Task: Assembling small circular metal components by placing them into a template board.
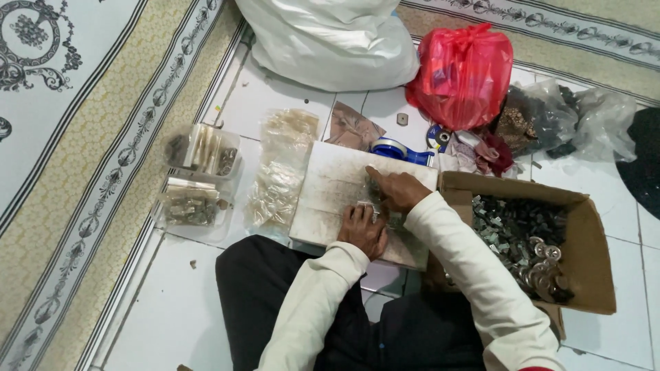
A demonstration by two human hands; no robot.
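We press our two hands, left hand (363, 230) curled and right hand (397, 189) with finger extended toward 10 o'clock, on one clear plastic bag (375, 199); its long axis unclear, atop one white rectangular board (330, 185).

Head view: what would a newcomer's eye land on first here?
Probably the bright red plastic bag at the top, beside a big white sack. Next, both hands, left hand and right hand, pressing on a white board at centre. Right of them, a cardboard box holds small dark metal parts.
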